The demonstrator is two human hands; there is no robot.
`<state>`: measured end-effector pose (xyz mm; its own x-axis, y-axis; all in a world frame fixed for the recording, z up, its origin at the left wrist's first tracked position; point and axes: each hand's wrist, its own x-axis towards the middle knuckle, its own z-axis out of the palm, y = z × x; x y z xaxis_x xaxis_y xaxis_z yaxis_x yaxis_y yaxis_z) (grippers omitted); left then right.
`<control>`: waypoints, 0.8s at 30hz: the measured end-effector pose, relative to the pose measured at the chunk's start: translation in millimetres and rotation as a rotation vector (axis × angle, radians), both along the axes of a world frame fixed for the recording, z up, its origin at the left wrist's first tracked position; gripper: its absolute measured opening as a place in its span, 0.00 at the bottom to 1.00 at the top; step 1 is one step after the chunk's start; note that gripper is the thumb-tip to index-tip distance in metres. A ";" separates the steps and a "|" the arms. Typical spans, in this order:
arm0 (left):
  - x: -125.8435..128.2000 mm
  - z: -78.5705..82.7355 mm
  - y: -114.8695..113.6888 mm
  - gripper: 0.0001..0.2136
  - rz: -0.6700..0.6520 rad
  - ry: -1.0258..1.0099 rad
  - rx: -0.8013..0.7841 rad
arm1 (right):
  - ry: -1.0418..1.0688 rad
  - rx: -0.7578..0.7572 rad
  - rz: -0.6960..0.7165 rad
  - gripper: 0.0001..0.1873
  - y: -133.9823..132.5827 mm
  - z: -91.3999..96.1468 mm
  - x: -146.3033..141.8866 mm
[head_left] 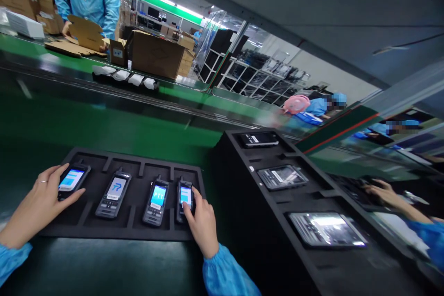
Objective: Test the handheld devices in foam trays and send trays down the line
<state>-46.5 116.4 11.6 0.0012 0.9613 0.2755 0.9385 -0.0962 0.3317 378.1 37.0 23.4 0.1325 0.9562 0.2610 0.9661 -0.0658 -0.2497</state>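
A black foam tray lies on the green bench with several handsets standing in its slots, their screens lit. My left hand rests its fingers on the leftmost handset, thumb at the lower edge. My right hand touches the rightmost handset, thumb on its screen side and fingers along its right edge. Between them sit two untouched handsets. Both devices stay seated in the tray.
A taller black foam stack to the right holds bagged devices. Another person's hand works at the far right. A person in blue folds cardboard beyond the conveyor, near boxes.
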 end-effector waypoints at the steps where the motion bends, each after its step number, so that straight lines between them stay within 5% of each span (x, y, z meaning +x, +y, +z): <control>1: 2.2 -0.8 1.7 0.45 0.002 0.012 0.007 | 0.000 -0.002 0.005 0.25 1.5 -0.4 -0.3; 9: 3.5 -3.3 -3.2 0.43 -0.005 -0.077 0.016 | 0.041 -0.047 0.017 0.23 -0.5 -3.1 0.3; 24: 8.1 -5.9 -7.6 0.26 -0.064 -0.034 0.118 | 0.256 -0.079 -0.069 0.38 6.3 -22.4 15.8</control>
<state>-38.4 108.8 5.8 0.0501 0.9203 0.3879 0.9177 -0.1956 0.3457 393.9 43.3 1.0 0.2498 0.9587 0.1361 0.8648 -0.1577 -0.4767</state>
